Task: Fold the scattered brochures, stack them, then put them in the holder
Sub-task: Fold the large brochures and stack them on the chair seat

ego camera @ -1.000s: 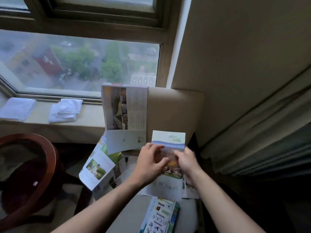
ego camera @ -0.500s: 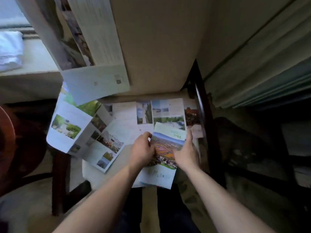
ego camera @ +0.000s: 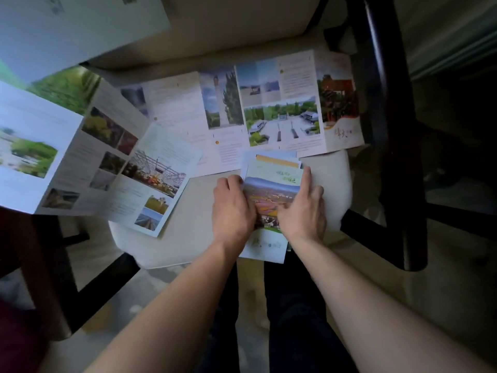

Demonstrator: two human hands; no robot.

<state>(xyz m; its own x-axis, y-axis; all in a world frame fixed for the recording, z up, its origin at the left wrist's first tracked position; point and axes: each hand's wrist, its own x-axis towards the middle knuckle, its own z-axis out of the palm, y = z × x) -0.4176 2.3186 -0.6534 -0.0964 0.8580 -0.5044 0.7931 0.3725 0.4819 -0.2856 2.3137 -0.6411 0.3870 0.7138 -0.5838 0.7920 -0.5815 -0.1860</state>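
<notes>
nearest the camera, two bare forearms reach forward over dark trouser legs to the front edge of a pale chair seat [ego camera: 172, 238]. the left hand [ego camera: 232, 208] and the right hand [ego camera: 302, 211] rest on either side of a folded brochure [ego camera: 271, 189] with a landscape cover. the left fingers curl at its left edge and the right fingers lie nearly straight along its right edge, pressing it flat; whether either thumb is tucked under the paper cannot be told. this brochure lies on top of at least one other folded piece [ego camera: 277, 160], whose orange-banded top edge shows just beyond it, so a small stack appears to be started on the seat.

further out, to the left, an open multi-panel brochure [ego camera: 150, 179] lies unfolded and overlaps a larger open sheet [ego camera: 40, 146] that hangs past the seat edge. beyond the stack, a long unfolded brochure [ego camera: 269, 109] stretches across the rear of the seat. farthest off, at the upper left, another sheet [ego camera: 67, 30] leans against the chair back.

as a judgement, the task is in its early part: about two brochures are folded and stacked, at least four remain open, and no holder is in view.
</notes>
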